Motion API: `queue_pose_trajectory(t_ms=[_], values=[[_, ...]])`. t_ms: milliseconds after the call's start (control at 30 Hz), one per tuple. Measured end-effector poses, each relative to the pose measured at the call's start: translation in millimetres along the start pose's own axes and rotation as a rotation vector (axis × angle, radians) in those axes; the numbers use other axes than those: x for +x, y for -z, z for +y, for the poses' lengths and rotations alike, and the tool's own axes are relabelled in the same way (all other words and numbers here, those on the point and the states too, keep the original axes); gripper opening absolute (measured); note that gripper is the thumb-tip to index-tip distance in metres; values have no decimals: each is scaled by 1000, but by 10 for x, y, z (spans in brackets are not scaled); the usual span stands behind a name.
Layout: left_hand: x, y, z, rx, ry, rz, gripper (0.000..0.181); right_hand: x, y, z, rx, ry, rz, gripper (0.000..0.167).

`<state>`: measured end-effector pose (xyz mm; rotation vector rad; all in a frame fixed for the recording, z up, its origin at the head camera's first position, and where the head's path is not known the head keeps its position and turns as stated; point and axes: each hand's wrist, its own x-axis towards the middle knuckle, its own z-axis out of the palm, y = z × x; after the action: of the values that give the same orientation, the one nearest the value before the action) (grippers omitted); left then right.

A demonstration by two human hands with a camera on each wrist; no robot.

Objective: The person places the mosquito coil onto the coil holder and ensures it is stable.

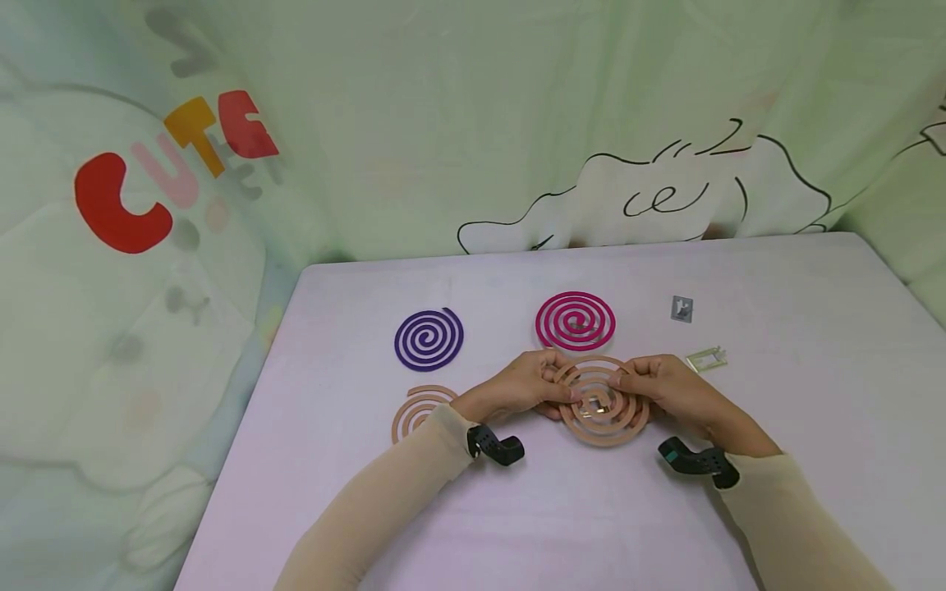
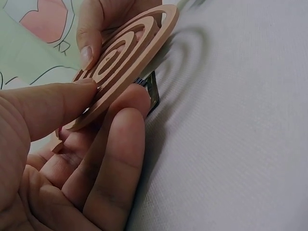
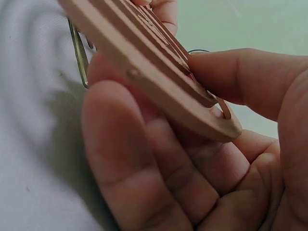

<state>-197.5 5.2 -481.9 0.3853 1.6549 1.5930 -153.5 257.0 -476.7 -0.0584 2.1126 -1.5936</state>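
- Head view: a flat round coil of tan material (image 1: pixel 608 427) is held above the table between both hands; a thin gold-toned metal piece (image 1: pixel 594 405) shows through its gaps. Whether the two touch cannot be told.
- Left hand (image 1: pixel 528 386): pinches the coil's left rim, thumb on the upper face, fingers curled beneath.
- Right hand (image 1: pixel 661 390): pinches the opposite rim in the same way.
- Surface: table covered in pale lilac-white cloth (image 1: pixel 473 525). Both wrist views show the coil's shadow on it.
- On the cloth: a flat purple spiral coil (image 1: pixel 427 339), far left, its outer end pointing to the far edge; a flat magenta spiral coil (image 1: pixel 575 321) just beyond the hands, with something small and metallic at its centre; a second tan spiral coil (image 1: pixel 423 408), partly hidden by the left sleeve (image 1: pixel 399 484).
- Right side: a small silver-grey square (image 1: pixel 682 309); nearer the right hand, a pale gold cut-out metal frame (image 1: pixel 707 359).
- Room: pale green hanging cloth (image 1: pixel 443 123) with coloured letters and black line drawings.
- Orientation: the disc's upper face shows to the head camera; both wrist views show it tilted, near edge-on. Being round, it presents no clear long axis.
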Motion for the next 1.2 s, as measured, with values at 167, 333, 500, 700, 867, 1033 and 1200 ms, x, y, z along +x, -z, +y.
queue_pose_trajectory(t_ms=[167, 333, 500, 700, 867, 1033, 1200], values=[[2, -9, 1, -15, 17, -9, 26, -9, 4, -7, -1, 8, -3, 32], [2, -15, -4, -25, 19, -12, 24, -14, 4, -23, -7, 4, -1, 32], [-1, -13, -6, -20, 17, -17, 23, -12, 1, -27, -11, -2, 0, 32], [0, -7, -5, -17, 31, -20, 23, -20, -1, -31, 6, 8, -18, 32], [-3, -7, -2, -14, 36, -21, 23, -27, -6, -34, 5, 5, -20, 31], [-10, -9, 0, -12, 23, -19, 23, -11, -3, -23, 4, 1, -15, 31], [-10, -2, -9, -24, 20, -30, 22, -13, -1, -18, 6, -1, -12, 32]])
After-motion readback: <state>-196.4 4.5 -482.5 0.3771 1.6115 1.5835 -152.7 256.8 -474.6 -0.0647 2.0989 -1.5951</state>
